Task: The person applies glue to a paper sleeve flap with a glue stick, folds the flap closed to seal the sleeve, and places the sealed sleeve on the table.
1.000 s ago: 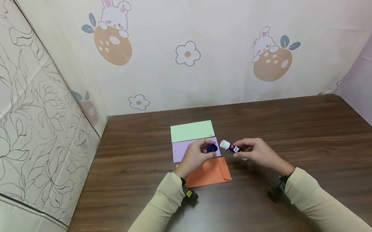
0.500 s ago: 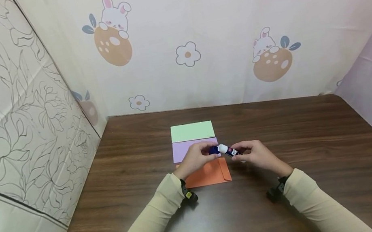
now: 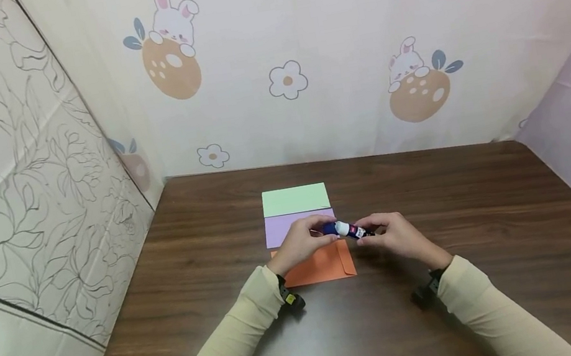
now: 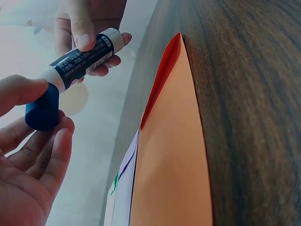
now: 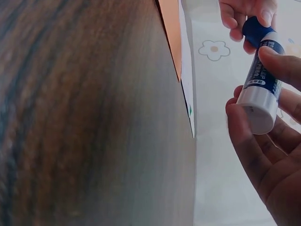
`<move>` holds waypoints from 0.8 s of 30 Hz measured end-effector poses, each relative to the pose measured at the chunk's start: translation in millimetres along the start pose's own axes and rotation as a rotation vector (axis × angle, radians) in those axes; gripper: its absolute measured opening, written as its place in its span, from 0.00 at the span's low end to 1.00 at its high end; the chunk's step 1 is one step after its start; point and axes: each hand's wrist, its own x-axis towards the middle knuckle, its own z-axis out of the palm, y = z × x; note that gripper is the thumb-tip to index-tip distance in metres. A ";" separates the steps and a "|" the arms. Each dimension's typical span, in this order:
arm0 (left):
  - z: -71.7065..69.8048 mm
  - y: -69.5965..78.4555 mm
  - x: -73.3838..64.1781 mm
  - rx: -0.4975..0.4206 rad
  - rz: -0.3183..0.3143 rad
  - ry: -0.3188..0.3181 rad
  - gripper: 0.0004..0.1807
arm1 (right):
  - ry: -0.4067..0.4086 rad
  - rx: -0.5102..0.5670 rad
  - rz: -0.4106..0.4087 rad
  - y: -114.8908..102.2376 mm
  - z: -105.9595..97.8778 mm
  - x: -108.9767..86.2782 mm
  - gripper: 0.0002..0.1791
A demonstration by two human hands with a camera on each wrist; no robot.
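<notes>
A glue stick [image 5: 265, 73] with a white body and dark blue label is held by my right hand [image 3: 394, 235], thumb on one side and fingers on the other. My left hand [image 3: 302, 241] pinches its dark blue cap [image 4: 42, 110] between thumb and fingers. The cap meets the glue stick's white top end, at a slight angle to it in the left wrist view. Both hands are above an orange envelope [image 3: 317, 266] and a purple envelope [image 3: 288, 225], which my left hand partly covers. The orange envelope's flap [image 4: 164, 68] stands slightly raised.
Farther back on the brown wooden table [image 3: 436, 197] lies a green envelope [image 3: 295, 200], in line with the other two. A patterned cloth wall [image 3: 254, 126] rises behind the table, with others along its left and right sides.
The glue stick and the cap were apart a second ago. My right hand has moved the glue stick left, and its white end now meets the cap in my left hand.
</notes>
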 end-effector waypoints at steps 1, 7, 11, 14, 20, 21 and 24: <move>-0.3 0.1 -0.1 -0.004 0.000 0.001 0.18 | 0.001 -0.006 -0.005 0.4 0.2 0.2 0.16; -1.5 -0.2 -0.4 -0.034 -0.008 0.010 0.21 | 0.022 -0.014 -0.038 -0.2 2.0 1.0 0.16; -2.0 -1.1 -1.9 -0.050 -0.007 0.029 0.22 | 0.027 -0.021 -0.052 -1.8 2.2 1.4 0.16; -2.0 -0.6 -2.6 -0.064 -0.006 0.037 0.22 | 0.025 -0.024 -0.050 -2.4 1.6 1.0 0.16; -3.5 2.0 -1.0 -0.079 -0.017 0.042 0.20 | 0.021 -0.030 -0.058 -6.7 -1.2 0.6 0.16; -4.2 2.7 -0.7 -0.073 -0.013 0.041 0.19 | 0.021 -0.031 -0.057 -8.3 -1.8 0.6 0.16; -6.3 4.3 -0.1 -0.049 -0.004 0.032 0.16 | 0.021 -0.037 -0.048 -12.3 -3.2 1.0 0.15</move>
